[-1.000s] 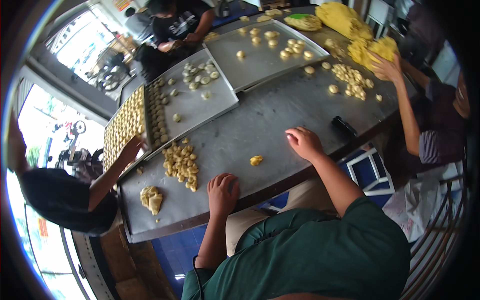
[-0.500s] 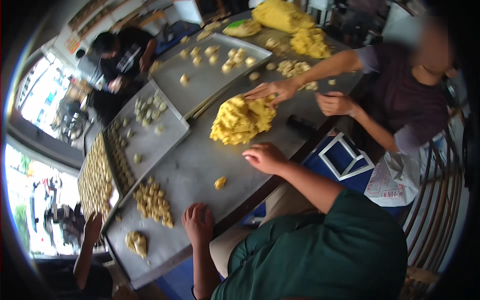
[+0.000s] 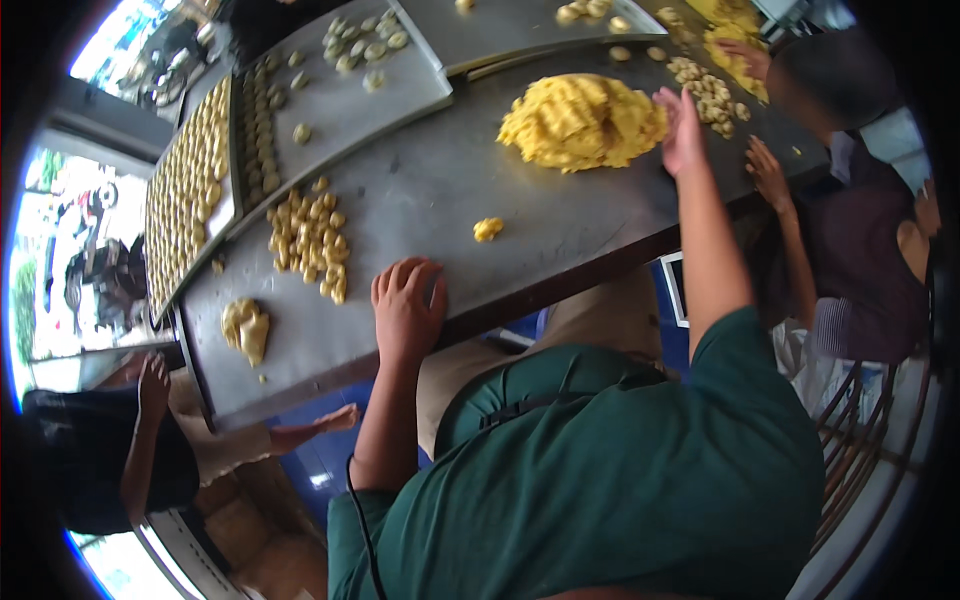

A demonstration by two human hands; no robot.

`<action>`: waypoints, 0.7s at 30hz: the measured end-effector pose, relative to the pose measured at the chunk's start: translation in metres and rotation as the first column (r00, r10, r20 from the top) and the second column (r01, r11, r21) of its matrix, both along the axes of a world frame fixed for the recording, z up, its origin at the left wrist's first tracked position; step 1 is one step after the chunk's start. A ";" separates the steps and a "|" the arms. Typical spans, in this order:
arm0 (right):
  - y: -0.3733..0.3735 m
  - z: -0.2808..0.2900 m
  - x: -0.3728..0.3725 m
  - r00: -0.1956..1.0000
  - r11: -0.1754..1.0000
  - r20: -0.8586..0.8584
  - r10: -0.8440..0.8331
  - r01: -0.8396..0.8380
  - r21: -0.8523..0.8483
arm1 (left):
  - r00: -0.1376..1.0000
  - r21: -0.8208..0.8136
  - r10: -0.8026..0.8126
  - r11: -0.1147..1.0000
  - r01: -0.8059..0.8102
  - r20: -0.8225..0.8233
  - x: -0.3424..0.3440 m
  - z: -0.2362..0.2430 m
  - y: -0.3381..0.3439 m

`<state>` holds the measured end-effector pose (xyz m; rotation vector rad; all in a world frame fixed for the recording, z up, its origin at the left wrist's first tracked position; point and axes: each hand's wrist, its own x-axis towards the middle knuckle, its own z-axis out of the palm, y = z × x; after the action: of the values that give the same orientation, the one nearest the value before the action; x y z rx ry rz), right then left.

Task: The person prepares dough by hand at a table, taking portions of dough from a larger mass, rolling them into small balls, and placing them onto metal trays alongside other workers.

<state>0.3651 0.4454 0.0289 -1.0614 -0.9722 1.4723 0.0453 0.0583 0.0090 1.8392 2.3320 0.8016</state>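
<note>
My left hand [image 3: 408, 312] rests palm down at the near edge of the metal table [image 3: 400, 200], fingers stretched and holding nothing. My right hand [image 3: 682, 138] reaches to the right end of a big yellow dough-like mound [image 3: 580, 122]. Its fingers are extended along the mound's side; whether they press on it I cannot tell. A small yellow lump [image 3: 488, 229] lies between my left hand and the mound. Left of my left hand are a heap of small pale dough pieces [image 3: 308, 240] and a smooth lump of dough [image 3: 245, 330].
Trays with dough balls [image 3: 345, 100] line the table's far side, and one tray [image 3: 188, 200] is packed with rows. At the right, a co-worker's hand [image 3: 745, 62] touches more yellow mass, near several dough pieces [image 3: 705, 95]. Another person's hand [image 3: 153, 385] is at the left.
My right hand has moved from in front of the yellow mound to its right side. The co-worker's hand has left that mound for the farther yellow mass. My view has shifted.
</note>
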 end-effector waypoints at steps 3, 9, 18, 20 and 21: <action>0.024 -0.002 -0.017 0.940 0.911 -0.021 0.342 -0.337 -0.238 | 1.000 0.025 -0.017 1.000 0.016 0.004 0.000 -0.003 0.003; -0.078 0.018 -0.094 0.952 0.954 -0.119 0.281 -0.291 -0.073 | 1.000 0.036 -0.005 0.999 0.004 0.025 0.000 -0.003 -0.004; -0.181 -0.044 -0.186 0.532 0.363 0.518 -0.670 -0.375 0.853 | 0.999 0.032 0.002 0.999 -0.003 0.042 0.000 0.000 -0.003; -0.188 -0.041 -0.194 0.524 0.380 0.564 -0.638 -0.422 0.823 | 0.999 0.043 0.006 0.999 -0.008 0.041 -0.004 -0.003 -0.003; -0.189 -0.037 -0.196 0.485 0.394 0.606 -0.631 -0.472 0.789 | 0.998 0.068 -0.020 0.998 0.016 0.055 -0.006 -0.004 -0.005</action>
<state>0.1692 0.2566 -0.0085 -0.8657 -2.1030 -0.1672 0.0396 0.0532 0.0054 1.8357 2.2791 0.9276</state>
